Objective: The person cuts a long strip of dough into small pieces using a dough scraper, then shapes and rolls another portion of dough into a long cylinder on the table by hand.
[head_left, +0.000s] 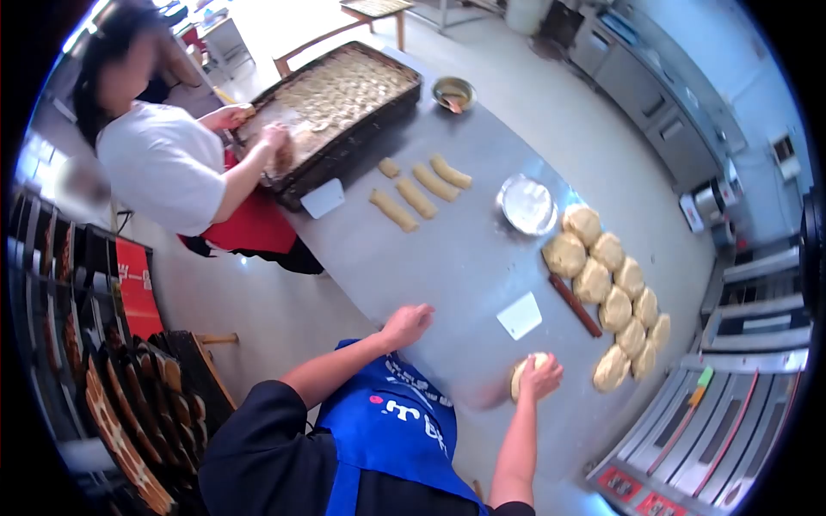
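Near the table's front edge, my right hand (541,376) grips the right side of a round dough piece (518,378), fingers curved over it. To the left, my left hand (409,327) hovers at the table edge, its fingers loosely bent and holding nothing. A white dough scraper (520,316) lies just beyond my right hand. Further right, a brown rolling pin (575,305) rests beside several dough balls (615,308) set close together. Behind the scraper stands a metal bowl (527,205) with white powder, probably flour.
Several dough strips (416,198) lie mid-table, with another white scraper (323,199) to their left. A co-worker (163,163) handles a large filled tray (344,99) at the far left. A small bowl (453,93) sits at the far edge. Racks (129,413) stand left.
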The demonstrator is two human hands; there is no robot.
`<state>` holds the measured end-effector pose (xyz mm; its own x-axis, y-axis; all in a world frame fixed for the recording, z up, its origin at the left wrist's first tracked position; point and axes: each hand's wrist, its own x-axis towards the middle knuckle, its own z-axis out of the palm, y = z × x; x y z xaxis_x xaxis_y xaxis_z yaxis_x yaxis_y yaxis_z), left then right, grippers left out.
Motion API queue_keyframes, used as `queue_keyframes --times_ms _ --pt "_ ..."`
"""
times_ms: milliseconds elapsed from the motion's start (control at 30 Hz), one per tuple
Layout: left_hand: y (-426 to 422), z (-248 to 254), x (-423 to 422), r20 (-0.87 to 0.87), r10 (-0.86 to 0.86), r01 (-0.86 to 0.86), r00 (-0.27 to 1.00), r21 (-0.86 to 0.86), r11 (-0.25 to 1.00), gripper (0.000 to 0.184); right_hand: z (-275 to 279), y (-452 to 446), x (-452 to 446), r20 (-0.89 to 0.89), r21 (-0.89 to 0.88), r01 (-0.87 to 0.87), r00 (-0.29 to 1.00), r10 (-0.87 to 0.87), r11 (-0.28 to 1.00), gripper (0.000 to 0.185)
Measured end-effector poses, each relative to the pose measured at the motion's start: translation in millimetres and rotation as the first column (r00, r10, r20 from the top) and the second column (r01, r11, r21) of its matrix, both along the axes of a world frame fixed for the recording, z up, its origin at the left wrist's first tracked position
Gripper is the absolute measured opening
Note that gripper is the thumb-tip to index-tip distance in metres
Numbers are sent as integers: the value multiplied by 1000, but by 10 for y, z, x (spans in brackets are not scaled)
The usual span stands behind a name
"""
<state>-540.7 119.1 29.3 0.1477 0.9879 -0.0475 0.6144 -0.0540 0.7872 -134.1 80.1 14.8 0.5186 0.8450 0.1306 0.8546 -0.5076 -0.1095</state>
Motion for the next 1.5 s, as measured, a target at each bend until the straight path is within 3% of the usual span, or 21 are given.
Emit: queue_keyframes --times_ms 33,200,300,333,400,433,467,500,633,800,900,967,1067,1167,1233,1267,1333,1367,1400,1433,1500 --pt "-4 13 -82 37 28 -29 999 19 999 23 11 45 -47 -1 18 -33 999 33 999 56" --pt "-85 -40 -312 173 220 -227 960 27 973 22 30 104 -69 -205 -109 318 920 -335 942 59" --pt "-215 92 -375 201 288 -289 936 -21 957 22 486 132 -477 -210 -202 387 880 -426 900 68" --pt "-270 101 -372 250 339 -347 907 -14 938 23 284 103 -519 -213 -186 353 896 -389 917 68" --pt "-347 103 -385 304 406 -428 861 3 904 23 -245 54 -503 247 15 60 967 -62 998 79" --pt "-398 99 -426 302 441 -464 845 7 886 23 -174 145 -654 241 23 35 970 -40 999 79" --pt "-468 87 -453 294 473 -496 831 5 868 23 -116 229 -814 -11 -20 -233 973 233 972 84" --pt "-525 79 -488 285 488 -510 825 2 860 23 0 276 -989 -269 -4 -483 844 464 876 88" --pt "-787 116 -663 254 590 -608 766 -13 794 25 -114 666 -1104 -270 -202 -593 798 538 779 91" --pt "-1316 132 -794 174 755 -753 633 -88 652 34 -161 871 -456 -209 -353 -420 906 367 836 87" --pt "-1559 50 -859 107 831 -829 547 -72 555 34 -426 738 199 -274 189 -411 850 449 892 72" --pt "-1645 45 -893 111 840 -838 530 -81 540 34 -6 401 392 -187 67 -390 899 395 919 68" --pt "-1601 -25 -923 104 846 -843 523 -84 531 34 -154 -105 706 -169 14 -272 948 271 962 71" --pt "-1421 -136 -908 99 811 -810 577 -60 583 32 -325 -593 627 -236 38 -190 952 194 981 76" --pt "-1220 -71 -802 67 744 -745 665 -2 667 30 -513 -647 621 -314 230 -106 933 177 967 81" --pt "-1113 -63 -767 67 709 -711 702 6 703 29 -464 -572 644 -501 194 -24 857 121 981 84" --pt "-920 -32 -765 93 619 -620 780 -12 784 27 -556 -560 637 -475 276 -9 868 144 961 91" --pt "-791 -36 -698 132 583 -586 801 -23 810 26 -363 -565 552 -614 196 97 788 45 976 96" --pt "-692 -67 -647 150 564 -572 812 5 821 25 -152 -586 456 -749 223 186 661 46 957 100" --pt "-664 -108 -599 174 552 -565 815 34 824 25 -13 -641 424 -931 173 284 360 63 943 98" --pt "-613 -70 -511 179 485 -494 856 2 870 25 -36 -723 361 -925 164 141 366 102 976 94"
